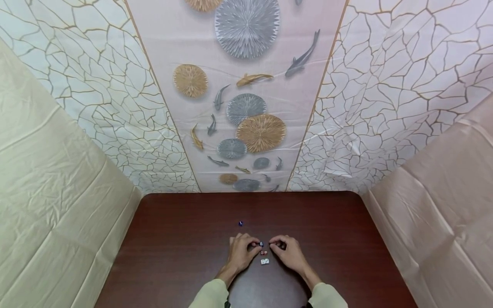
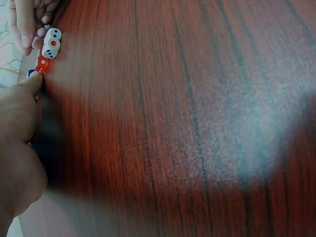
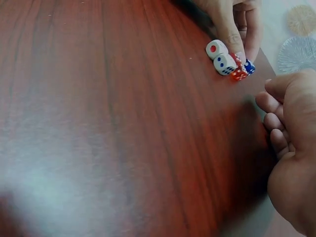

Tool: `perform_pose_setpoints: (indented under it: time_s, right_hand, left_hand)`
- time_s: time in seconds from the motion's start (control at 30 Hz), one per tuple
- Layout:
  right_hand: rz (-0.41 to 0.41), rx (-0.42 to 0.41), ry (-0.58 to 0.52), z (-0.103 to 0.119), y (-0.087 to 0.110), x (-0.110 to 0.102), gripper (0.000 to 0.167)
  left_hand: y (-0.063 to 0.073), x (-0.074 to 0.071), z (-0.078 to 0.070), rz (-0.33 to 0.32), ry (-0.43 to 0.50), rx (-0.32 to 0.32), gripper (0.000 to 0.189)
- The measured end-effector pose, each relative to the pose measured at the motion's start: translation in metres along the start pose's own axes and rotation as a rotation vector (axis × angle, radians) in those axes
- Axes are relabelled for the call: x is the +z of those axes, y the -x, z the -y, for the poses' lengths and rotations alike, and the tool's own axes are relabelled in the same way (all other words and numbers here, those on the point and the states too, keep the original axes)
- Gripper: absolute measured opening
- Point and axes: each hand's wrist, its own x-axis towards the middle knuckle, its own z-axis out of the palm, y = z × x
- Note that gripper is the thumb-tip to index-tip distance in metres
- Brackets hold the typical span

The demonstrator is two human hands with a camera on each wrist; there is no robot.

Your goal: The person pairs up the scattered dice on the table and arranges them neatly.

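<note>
My left hand (image 1: 240,253) pinches a blue die (image 1: 261,244) between thumb and fingertips, low at the table. Just nearer to me lie two red dice (image 1: 263,253) side by side. A pair of white dice (image 3: 225,64) sits against the red ones, forming short rows. My right hand (image 1: 289,254) rests to the right of the dice, its fingers loosely curled and a small gap from the blue die; in the right wrist view nothing shows between its fingertips. Another blue die (image 1: 240,223) lies alone farther back, beyond my left hand.
The dark reddish-brown wooden table (image 1: 173,239) has rounded far corners. Behind it hangs a patterned cloth (image 1: 246,179) with fish and round leaf shapes. Beige cloth walls (image 1: 57,214) flank both sides.
</note>
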Motion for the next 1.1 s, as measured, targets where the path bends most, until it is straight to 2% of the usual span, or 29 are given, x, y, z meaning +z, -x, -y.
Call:
perform_pose_setpoints:
  time_s: [0.1,0.2,0.3,0.47,0.63,0.9,1.1]
  right_hand:
    - [0.013,-0.039,0.013,0.001,-0.008,-0.001,0.008]
    - [0.033,-0.067,0.031,0.003,-0.019,0.000,0.008]
    - [0.050,-0.073,0.048,0.006,-0.031,0.000,0.009]
    - [0.117,-0.055,0.078,0.014,-0.052,0.000,0.012]
    - [0.179,-0.045,0.112,0.021,-0.072,0.003,0.014]
    - [0.276,-0.018,0.132,0.031,-0.094,0.015,0.015]
    - [0.304,-0.029,0.135,0.038,-0.104,0.027,0.015]
  left_hand:
    - [0.000,-0.002,-0.001,0.003,-0.014,0.007,0.012]
    - [0.001,0.000,0.003,-0.026,-0.017,0.033,0.013]
    - [0.003,0.005,0.009,-0.057,-0.013,0.055,0.013]
    - [0.004,0.011,0.016,-0.074,0.006,0.054,0.014]
    - [0.002,0.005,0.008,-0.034,-0.021,0.044,0.013]
    - [0.000,-0.004,-0.002,0.047,-0.018,-0.025,0.011]
    - [-0.001,-0.004,-0.001,0.055,-0.015,-0.036,0.011]
